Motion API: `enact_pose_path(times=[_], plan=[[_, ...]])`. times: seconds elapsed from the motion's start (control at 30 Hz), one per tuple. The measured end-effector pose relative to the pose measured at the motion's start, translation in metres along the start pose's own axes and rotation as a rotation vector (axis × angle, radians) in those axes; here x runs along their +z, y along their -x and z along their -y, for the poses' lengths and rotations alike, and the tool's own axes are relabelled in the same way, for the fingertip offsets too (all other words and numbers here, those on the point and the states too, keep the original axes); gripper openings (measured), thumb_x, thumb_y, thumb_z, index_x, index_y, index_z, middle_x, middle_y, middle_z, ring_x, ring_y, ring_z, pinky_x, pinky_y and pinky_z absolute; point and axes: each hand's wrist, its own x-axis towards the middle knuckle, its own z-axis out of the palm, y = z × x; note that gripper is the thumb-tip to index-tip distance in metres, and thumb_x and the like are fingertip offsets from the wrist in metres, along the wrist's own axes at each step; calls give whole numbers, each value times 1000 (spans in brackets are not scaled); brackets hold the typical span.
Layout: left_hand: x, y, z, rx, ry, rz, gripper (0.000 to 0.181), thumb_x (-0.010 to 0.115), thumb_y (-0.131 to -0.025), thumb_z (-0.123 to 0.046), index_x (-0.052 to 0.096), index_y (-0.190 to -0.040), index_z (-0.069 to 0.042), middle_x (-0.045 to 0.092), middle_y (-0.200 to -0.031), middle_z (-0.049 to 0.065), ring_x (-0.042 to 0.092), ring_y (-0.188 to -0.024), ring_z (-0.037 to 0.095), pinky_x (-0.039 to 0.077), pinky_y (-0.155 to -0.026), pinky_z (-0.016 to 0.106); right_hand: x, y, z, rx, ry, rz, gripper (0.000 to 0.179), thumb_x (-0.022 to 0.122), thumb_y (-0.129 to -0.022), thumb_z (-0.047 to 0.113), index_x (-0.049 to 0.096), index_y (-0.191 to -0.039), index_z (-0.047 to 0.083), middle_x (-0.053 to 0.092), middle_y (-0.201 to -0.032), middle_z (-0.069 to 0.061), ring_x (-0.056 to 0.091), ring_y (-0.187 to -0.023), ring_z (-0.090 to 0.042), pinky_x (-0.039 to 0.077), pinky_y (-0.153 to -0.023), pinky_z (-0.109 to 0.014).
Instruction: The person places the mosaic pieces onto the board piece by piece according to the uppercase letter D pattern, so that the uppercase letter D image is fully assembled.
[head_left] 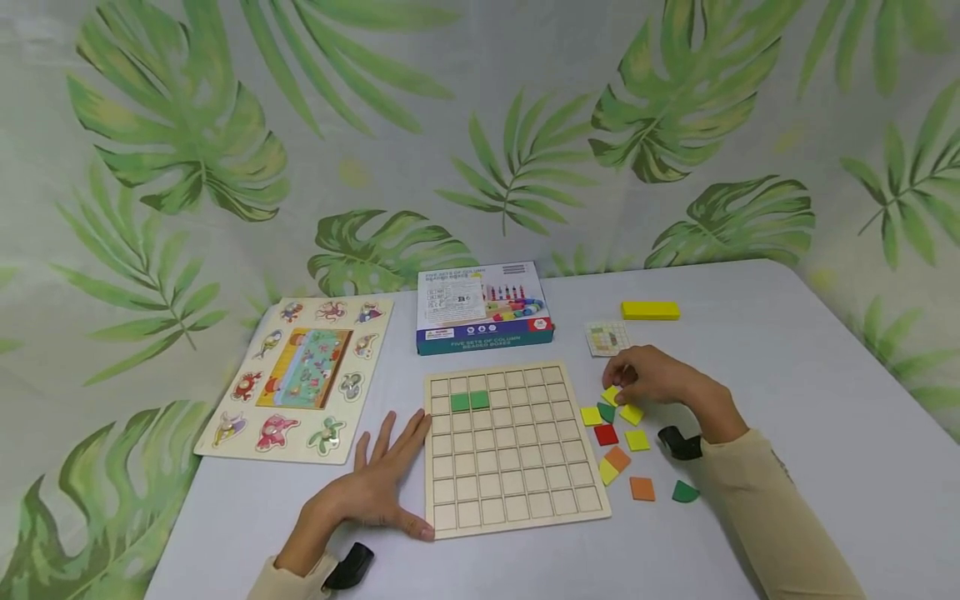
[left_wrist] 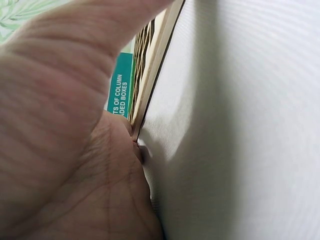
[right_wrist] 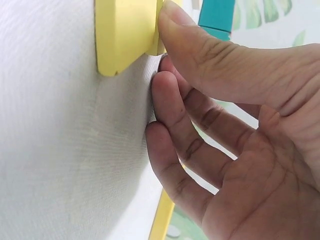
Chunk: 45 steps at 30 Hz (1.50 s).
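Observation:
A wooden grid board (head_left: 517, 467) lies flat on the table, with two green square tiles (head_left: 469, 401) side by side in its second row. Along its left edge my left hand (head_left: 378, 483) rests with fingers spread, fingertips and thumb touching the rim. To the right of the board, my right hand (head_left: 656, 377) pinches a yellow tile (head_left: 611, 395) between thumb and forefinger, low over the loose tiles. In the right wrist view the thumb lies against a thin yellow tile (right_wrist: 158, 42), beside another yellow tile (right_wrist: 117, 40); the forefinger is mostly hidden.
Around the right hand lie a red tile (head_left: 606, 434), orange tiles (head_left: 642, 488), yellow tiles (head_left: 637, 440) and green quarter-round pieces (head_left: 685, 492). Behind are a patterned card (head_left: 607, 338), a yellow block (head_left: 650, 311) and a cardboard box (head_left: 483, 308). An animal puzzle board (head_left: 296, 383) lies left.

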Motion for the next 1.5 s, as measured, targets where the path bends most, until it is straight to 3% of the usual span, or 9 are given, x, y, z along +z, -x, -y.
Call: enact_pose_path(times=[0.17,0.4,0.97,1.2,1.5], plan=[[4,-1,0,1,10,6,146,94,-56,-54,1,-163,-18,-9,-170,3,-25,-151,38,-19,-111,69,-2,1,2,14,26,17,16,80,-83,7,69,-95,9,61,-88,-3,51,-84,-18,46,-78,-33],[2,-2,-3,0,10,-3,146,95,-56,-52,1,-163,-17,-8,-170,4,-24,-151,39,-18,-112,69,-7,1,3,-49,76,14,18,81,-82,8,66,-92,9,59,-84,-1,50,-80,-17,44,-73,-31],[-2,-1,-1,6,2,0,146,94,-56,-54,2,-163,-17,-8,-170,5,-25,-151,39,-19,-111,70,-5,-1,13,19,53,13,19,81,-84,15,63,-86,10,57,-77,0,51,-74,-16,44,-69,-30],[-3,2,-1,-1,7,11,146,94,-56,-54,2,-163,-16,-8,-170,5,-25,-151,38,-19,-111,69,-1,-6,27,-6,118,-50,18,79,-86,13,62,-86,9,57,-75,0,50,-72,-15,43,-68,-30],[0,0,5,19,25,-3,147,93,-54,-58,2,-163,-18,-8,-170,4,-25,-151,39,-20,-111,70,2,-20,45,-78,123,-57,7,71,-92,7,64,-92,7,64,-84,-1,54,-78,-16,49,-77,-34]])
